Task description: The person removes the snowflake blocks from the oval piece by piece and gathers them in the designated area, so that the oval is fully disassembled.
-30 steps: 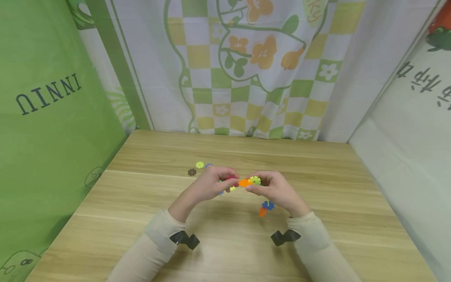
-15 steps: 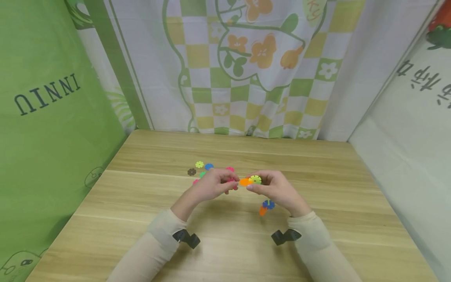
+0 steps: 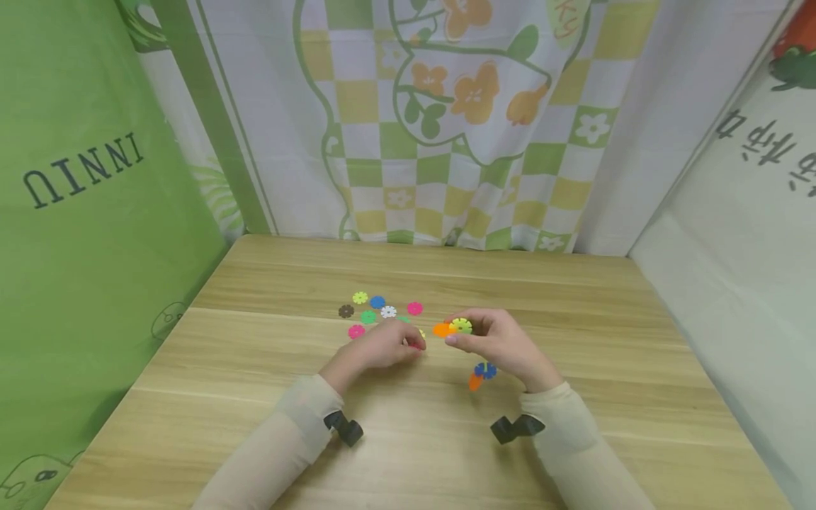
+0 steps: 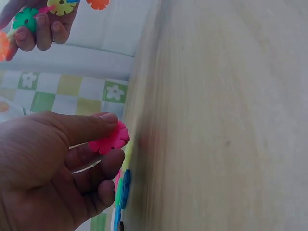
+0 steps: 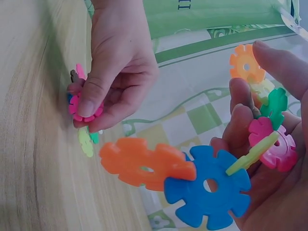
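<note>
My left hand (image 3: 379,346) hovers low over the table and pinches a pink notched plastic disc (image 4: 109,143) between thumb and fingers. To its right, my right hand (image 3: 503,343) holds a chain of interlocking notched discs. In the right wrist view the chain runs from an orange disc (image 5: 236,67) at the fingertips through a green disc (image 5: 275,108) and a pink disc (image 5: 285,154). A thin yellow disc (image 5: 249,156) links on to a blue disc (image 5: 195,202), which carries a second orange disc (image 5: 137,159). That end hangs below the palm.
Loose discs lie beyond my left hand: yellow (image 3: 360,297), brown (image 3: 346,311), blue (image 3: 377,302), white (image 3: 388,312), green (image 3: 367,317) and pink ones (image 3: 415,308). The wooden table (image 3: 255,397) ends at a checked curtain (image 3: 459,177) behind.
From beside the chain's orange end, my left hand has drawn away left and nearer to me, with the pink disc in its fingers. More loose discs show. My right hand stays nearly still.
</note>
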{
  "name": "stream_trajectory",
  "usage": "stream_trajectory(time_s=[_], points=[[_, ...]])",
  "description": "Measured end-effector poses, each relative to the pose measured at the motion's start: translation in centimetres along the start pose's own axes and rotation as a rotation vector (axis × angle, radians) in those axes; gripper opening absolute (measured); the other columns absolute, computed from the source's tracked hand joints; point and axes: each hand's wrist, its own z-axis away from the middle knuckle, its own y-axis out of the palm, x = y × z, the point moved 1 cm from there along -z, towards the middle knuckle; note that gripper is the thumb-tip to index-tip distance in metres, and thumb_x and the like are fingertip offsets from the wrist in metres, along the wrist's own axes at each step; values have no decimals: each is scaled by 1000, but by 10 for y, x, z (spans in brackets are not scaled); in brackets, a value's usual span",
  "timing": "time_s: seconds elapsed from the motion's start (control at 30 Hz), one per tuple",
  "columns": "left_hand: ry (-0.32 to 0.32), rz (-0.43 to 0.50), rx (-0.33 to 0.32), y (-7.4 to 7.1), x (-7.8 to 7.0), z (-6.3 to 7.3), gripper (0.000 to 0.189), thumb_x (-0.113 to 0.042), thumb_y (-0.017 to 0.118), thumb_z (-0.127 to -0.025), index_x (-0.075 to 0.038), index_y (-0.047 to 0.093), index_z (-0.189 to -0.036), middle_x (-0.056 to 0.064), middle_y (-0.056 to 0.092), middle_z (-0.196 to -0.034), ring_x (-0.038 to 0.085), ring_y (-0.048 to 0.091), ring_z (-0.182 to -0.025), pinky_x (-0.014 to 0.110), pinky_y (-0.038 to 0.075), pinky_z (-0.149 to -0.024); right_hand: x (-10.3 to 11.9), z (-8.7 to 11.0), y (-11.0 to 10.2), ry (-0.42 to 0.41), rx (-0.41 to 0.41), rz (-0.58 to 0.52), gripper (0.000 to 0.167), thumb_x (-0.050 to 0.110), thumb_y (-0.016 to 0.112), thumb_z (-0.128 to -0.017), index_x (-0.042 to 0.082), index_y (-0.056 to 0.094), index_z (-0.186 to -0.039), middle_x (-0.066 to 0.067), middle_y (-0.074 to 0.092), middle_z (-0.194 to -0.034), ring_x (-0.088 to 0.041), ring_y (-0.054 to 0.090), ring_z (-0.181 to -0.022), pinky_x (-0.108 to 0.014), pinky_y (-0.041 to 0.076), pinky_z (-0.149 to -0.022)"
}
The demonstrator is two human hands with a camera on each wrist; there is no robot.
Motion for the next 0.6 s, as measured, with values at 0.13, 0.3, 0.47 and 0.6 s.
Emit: stream_trajectory(time_s=[0.13,0.3,0.47,0.6], points=[[-11,-39,1,0,2,0,18,-13,73,-89,-12,74,-107,-6,69,-97,10,60,-85,27,50,-78,0,0,1,-4,2,-4,35,36,76,-87,16,71,-115,-12,64,-79,-15,43,-63,-24,40,-57],[-29,-43,-16,-5,3,1,23,-9,70,-90,-8,71,-113,1,70,-102,15,62,-93,31,51,-83,0,0,2,-9,-5,-4,34,36,77,-86,18,72,-114,-10,58,-72,-15,41,-61,-24,38,-55],[-53,7,-30,-10,3,5,25,-5,65,-90,-7,70,-115,4,69,-106,18,62,-97,34,52,-85,0,0,2,-14,0,-5,33,34,77,-86,16,72,-113,-12,64,-79,-15,44,-64,-24,41,-57],[-49,17,-48,-14,2,7,22,-7,65,-93,-8,70,-114,1,69,-103,15,61,-94,32,52,-82,-1,-1,2,-10,7,-5,33,34,77,-86,15,71,-114,-10,66,-82,-15,46,-64,-25,42,-58]])
